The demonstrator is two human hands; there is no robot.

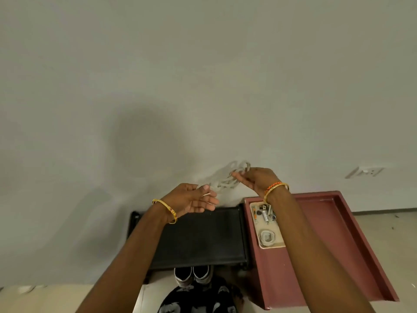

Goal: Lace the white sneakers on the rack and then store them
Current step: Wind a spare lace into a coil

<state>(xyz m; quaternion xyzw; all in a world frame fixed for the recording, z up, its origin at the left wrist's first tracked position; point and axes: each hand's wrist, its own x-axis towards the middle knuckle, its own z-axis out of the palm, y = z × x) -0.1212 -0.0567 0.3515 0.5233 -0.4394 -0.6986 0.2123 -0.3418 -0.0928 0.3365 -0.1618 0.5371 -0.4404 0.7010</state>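
Holding a tangled white lace (228, 180) above the black rack (198, 236), both hands pinched it — left hand (191, 198), right hand (255, 179) — sneakers (193, 275) below, red shelf (320, 245) beside.

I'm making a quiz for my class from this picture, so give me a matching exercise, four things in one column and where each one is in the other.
Things:
1. tangled white shoelace
2. pair of white sneakers
3. cream plastic tray of small items
4. white wall socket

Places:
A. on the dark red cabinet top
B. on the wall, far right
C. held up between both hands
D. under the black rack's top shelf

Pairs: 1-C, 2-D, 3-A, 4-B
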